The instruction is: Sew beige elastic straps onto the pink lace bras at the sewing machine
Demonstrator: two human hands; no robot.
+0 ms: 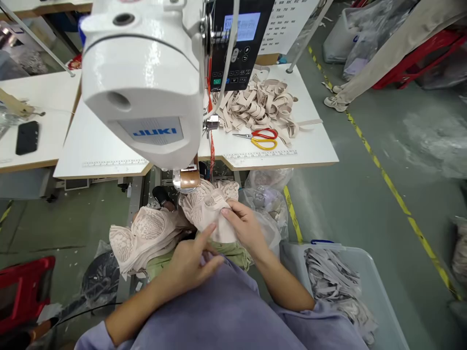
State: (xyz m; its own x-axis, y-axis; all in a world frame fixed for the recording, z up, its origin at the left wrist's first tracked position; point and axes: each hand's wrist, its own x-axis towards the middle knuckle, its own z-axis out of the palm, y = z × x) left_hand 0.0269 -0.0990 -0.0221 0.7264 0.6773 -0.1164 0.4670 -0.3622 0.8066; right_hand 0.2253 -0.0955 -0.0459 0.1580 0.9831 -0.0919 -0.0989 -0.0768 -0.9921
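Observation:
A beige lace bra (pixel 211 214) lies over my lap below the sewing machine (pixel 142 78). My right hand (pixel 250 229) is closed on its right part, thumb and fingers pinching the fabric. Just left of that, my left hand (pixel 189 263) has its index finger stretched toward the cloth and its thumb apart; its other fingers are partly hidden. Whether the fingertip touches the bra, I cannot tell. More beige lace bras (pixel 144 236) lie in a pile to the left, over green cloth (pixel 160 263).
Red-and-yellow scissors (pixel 260 138) lie on the white table (pixel 314 146) beside a heap of beige straps (pixel 259 104). A control panel (pixel 237 48) stands behind. At lower right is a plastic bin (pixel 383 296) with grey strips. Another person's leg (pixel 386 53) shows at upper right.

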